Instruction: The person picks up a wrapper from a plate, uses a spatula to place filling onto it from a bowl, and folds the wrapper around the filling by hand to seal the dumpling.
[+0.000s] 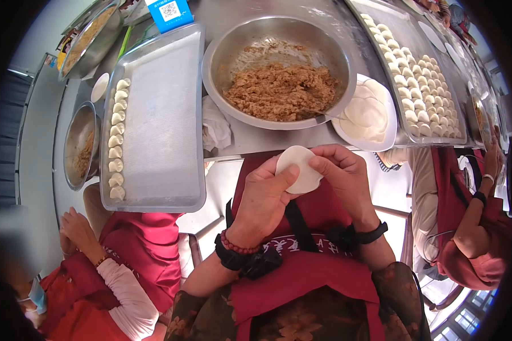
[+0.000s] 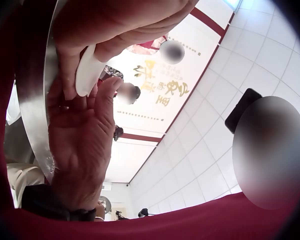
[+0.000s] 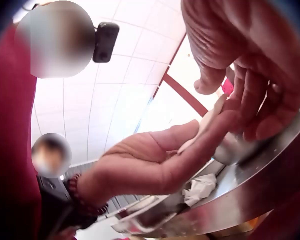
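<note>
A round white dumpling wrapper (image 1: 301,169) is held up flat in front of the apron, with no filling on its visible side. My left hand (image 1: 265,196) pinches its left part, thumb on the near face and fingers behind. My right hand (image 1: 347,177) is at the wrapper's right edge. In the right wrist view, the right thumb (image 3: 210,80) stands a little off the wrapper (image 3: 205,122), and the loosely bent fingers are close to its far end. The left wrist view shows the right palm (image 2: 82,135) facing the wrapper (image 2: 88,72).
Ahead stands a steel bowl (image 1: 279,20) of brown filling, a utensil in it. Right of it is a plate (image 1: 385,136) of stacked wrappers. A tray (image 1: 159,113) at left carries a row of dumplings; another tray (image 1: 375,28) at right holds many. People sit at both sides.
</note>
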`<action>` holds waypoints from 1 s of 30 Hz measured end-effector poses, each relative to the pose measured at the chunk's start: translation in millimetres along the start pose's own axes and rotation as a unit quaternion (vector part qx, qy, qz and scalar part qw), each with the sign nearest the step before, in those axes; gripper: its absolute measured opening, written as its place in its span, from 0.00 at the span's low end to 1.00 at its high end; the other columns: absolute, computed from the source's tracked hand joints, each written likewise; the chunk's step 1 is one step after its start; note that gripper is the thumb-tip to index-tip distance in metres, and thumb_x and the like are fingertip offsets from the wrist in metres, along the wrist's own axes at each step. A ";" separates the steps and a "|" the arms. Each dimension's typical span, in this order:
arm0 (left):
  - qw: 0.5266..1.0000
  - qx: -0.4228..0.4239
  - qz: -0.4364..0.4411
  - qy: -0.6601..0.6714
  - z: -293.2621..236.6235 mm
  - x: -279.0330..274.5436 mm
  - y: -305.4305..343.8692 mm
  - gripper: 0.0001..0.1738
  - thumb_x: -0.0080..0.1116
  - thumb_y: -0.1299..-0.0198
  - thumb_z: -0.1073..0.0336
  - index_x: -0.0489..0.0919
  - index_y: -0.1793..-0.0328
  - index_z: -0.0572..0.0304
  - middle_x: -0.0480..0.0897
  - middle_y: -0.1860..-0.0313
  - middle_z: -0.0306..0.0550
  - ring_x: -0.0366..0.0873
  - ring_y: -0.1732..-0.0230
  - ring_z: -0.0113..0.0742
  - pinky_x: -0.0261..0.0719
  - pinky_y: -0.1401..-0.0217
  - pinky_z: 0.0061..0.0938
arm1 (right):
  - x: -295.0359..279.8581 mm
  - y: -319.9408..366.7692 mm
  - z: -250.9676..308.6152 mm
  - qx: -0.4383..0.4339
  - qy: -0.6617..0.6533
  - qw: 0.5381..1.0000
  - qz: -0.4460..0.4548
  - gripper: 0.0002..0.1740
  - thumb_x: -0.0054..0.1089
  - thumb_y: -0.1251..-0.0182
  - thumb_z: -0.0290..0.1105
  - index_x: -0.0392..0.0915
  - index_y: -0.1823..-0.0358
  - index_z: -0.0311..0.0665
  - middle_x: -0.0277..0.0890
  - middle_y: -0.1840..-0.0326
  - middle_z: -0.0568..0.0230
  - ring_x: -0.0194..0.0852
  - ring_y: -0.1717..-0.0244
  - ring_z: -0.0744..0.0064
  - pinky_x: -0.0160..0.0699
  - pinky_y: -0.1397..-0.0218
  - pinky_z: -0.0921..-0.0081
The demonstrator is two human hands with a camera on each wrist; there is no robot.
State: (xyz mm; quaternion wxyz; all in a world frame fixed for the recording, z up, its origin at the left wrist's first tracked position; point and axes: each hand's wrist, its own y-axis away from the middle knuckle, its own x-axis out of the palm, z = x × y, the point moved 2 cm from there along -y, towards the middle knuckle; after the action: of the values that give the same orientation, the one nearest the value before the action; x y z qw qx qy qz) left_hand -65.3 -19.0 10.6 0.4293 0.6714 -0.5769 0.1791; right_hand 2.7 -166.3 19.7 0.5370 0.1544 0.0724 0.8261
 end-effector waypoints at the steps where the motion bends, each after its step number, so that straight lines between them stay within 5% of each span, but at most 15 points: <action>1: 1.000 -0.003 -0.002 -0.009 0.5 -0.6 -0.4 0.19 0.54 0.28 0.67 0.73 0.35 0.68 0.80 0.42 0.48 0.79 0.42 0.39 0.79 0.36 0.39 | -1.4 -0.7 -1.4 0.001 0.012 1.000 0.002 0.13 0.64 0.31 0.30 0.80 0.50 0.30 0.85 0.57 0.61 0.80 0.59 0.80 0.79 0.56 0.81; 10: 0.999 0.019 0.006 0.035 -5.6 -0.3 -4.7 0.19 0.52 0.28 0.68 0.72 0.35 0.70 0.79 0.40 0.52 0.79 0.40 0.42 0.76 0.33 0.41 | 2.1 5.2 -3.9 0.023 -0.012 0.999 0.024 0.24 0.64 0.32 0.27 0.69 0.38 0.29 0.81 0.44 0.57 0.78 0.45 0.77 0.79 0.45 0.77; 13: 0.999 0.020 -0.012 0.044 -9.2 -2.1 -1.2 0.19 0.52 0.28 0.68 0.72 0.36 0.72 0.79 0.39 0.53 0.78 0.38 0.46 0.76 0.32 0.44 | -2.9 7.3 -1.9 0.029 -0.001 1.000 0.000 0.21 0.65 0.33 0.27 0.73 0.40 0.29 0.84 0.50 0.58 0.80 0.50 0.77 0.80 0.48 0.77; 15: 0.999 0.018 -0.009 0.051 -15.4 -1.7 -0.1 0.19 0.52 0.28 0.68 0.71 0.36 0.73 0.78 0.38 0.55 0.78 0.37 0.50 0.76 0.32 0.46 | -15.8 4.3 9.1 -0.015 0.052 0.996 -0.073 0.18 0.66 0.35 0.25 0.77 0.44 0.30 0.86 0.58 0.60 0.82 0.59 0.79 0.81 0.53 0.78; 17: 0.998 0.012 0.015 0.062 -27.2 1.8 4.2 0.19 0.52 0.28 0.67 0.72 0.36 0.72 0.79 0.39 0.56 0.77 0.37 0.55 0.77 0.33 0.50 | -28.2 -6.0 22.2 -0.167 0.246 0.942 -0.159 0.20 0.69 0.39 0.24 0.79 0.45 0.34 0.86 0.66 0.68 0.80 0.68 0.83 0.77 0.60 0.82; 30: 0.999 0.009 0.006 0.052 -37.6 -7.1 -2.3 0.19 0.58 0.31 0.63 0.74 0.42 0.72 0.81 0.45 0.58 0.80 0.41 0.59 0.81 0.36 0.53 | -20.7 -58.2 62.6 -0.379 0.435 0.816 -0.037 0.07 0.69 0.41 0.26 0.85 0.61 0.37 0.84 0.63 0.60 0.81 0.62 0.61 0.79 0.56 0.69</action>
State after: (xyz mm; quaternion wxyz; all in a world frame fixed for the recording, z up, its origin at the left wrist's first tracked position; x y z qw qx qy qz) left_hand -55.5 14.8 25.9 0.4517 0.6613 -0.5563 0.2216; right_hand 81.7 -164.0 58.4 0.4958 -0.4396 -0.0141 0.7488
